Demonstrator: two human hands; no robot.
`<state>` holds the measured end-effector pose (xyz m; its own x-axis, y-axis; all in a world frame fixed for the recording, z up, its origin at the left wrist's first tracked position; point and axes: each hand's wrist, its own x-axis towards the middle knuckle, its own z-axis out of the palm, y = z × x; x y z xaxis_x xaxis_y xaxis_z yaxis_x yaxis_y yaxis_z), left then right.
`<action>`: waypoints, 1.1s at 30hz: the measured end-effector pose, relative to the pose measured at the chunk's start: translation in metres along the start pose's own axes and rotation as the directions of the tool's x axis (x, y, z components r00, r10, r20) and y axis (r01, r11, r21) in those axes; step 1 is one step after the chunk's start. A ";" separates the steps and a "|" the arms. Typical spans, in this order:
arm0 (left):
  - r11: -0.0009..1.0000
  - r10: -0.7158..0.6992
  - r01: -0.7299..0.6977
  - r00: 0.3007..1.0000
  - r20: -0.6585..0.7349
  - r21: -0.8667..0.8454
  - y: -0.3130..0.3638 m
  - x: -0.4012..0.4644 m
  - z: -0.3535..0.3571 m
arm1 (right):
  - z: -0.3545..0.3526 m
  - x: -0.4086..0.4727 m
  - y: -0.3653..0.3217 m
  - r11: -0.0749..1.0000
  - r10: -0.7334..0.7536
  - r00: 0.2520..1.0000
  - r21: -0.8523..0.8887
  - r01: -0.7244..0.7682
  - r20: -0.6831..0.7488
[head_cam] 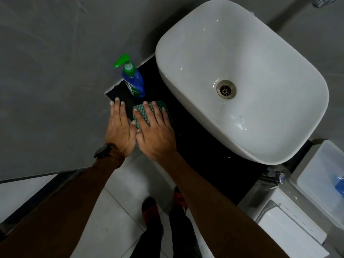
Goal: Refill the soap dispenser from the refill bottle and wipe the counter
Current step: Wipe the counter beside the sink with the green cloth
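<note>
Currently the right hand [155, 135] presses the green cloth [151, 113] flat on the black counter [201, 159], fingers straight. Left hand [120, 127] rests flat beside it (holding nothing). Soap dispenser [133, 79] stands just beyond both sets of fingertips, pump on.

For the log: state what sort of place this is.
Most likely a small bathroom: a white basin on a black counter, a soap dispenser beside it, and what looks like a toilet cistern.

One soap dispenser [133, 79], one cloth [142, 116], one basin [242, 79], two hands: left hand [119, 130], right hand [155, 133].
</note>
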<state>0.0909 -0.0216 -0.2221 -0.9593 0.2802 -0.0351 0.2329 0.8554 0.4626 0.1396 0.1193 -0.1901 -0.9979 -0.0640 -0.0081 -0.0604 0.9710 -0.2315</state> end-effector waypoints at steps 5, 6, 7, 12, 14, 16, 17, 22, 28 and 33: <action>0.999 -0.003 0.003 1.000 -0.001 0.034 0.003 0.000 -0.004 | -0.002 0.004 0.000 1.000 -0.020 1.000 -0.010 0.020 0.017; 0.998 -0.011 0.011 1.000 0.004 0.058 0.005 0.000 -0.004 | -0.003 0.004 0.001 1.000 -0.021 1.000 -0.012 0.021 0.022; 0.996 -0.022 0.021 1.000 0.013 0.087 0.007 0.000 -0.004 | -0.004 0.003 0.000 1.000 -0.019 1.000 -0.011 0.020 0.025; 0.985 -0.026 0.017 0.999 0.046 0.174 0.017 -0.008 -0.006 | -0.005 -0.009 0.002 1.000 0.013 1.000 0.020 -0.013 0.021; 0.985 -0.011 0.000 0.998 0.060 0.175 0.024 -0.015 -0.003 | -0.004 -0.020 0.007 0.999 0.035 0.999 0.022 -0.035 0.017; 0.986 -0.038 0.029 0.998 0.055 0.165 0.031 -0.020 0.001 | -0.004 -0.032 0.012 0.999 0.051 0.998 0.016 -0.052 0.021; 0.987 -0.060 0.053 0.997 0.045 0.153 0.034 -0.020 0.003 | -0.004 -0.038 0.014 0.998 0.059 0.998 0.016 -0.059 0.023; 0.991 -0.080 0.079 0.997 0.012 0.109 0.040 -0.021 0.006 | -0.007 -0.073 0.031 0.990 0.132 0.991 0.048 -0.132 0.001; 0.993 -0.080 0.079 0.997 0.004 0.085 0.038 -0.023 0.005 | -0.007 -0.133 0.060 0.964 0.264 0.964 0.030 -0.265 0.028; 0.995 -0.054 0.054 0.999 0.004 0.083 0.039 -0.025 0.005 | -0.009 -0.198 0.089 0.930 0.368 0.930 -0.023 -0.368 0.000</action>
<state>0.1250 0.0065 -0.2079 -0.9700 0.2348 -0.0636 0.1933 0.9026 0.3847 0.3315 0.2205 -0.2003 -0.9502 0.2974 -0.0928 0.3101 0.9316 -0.1895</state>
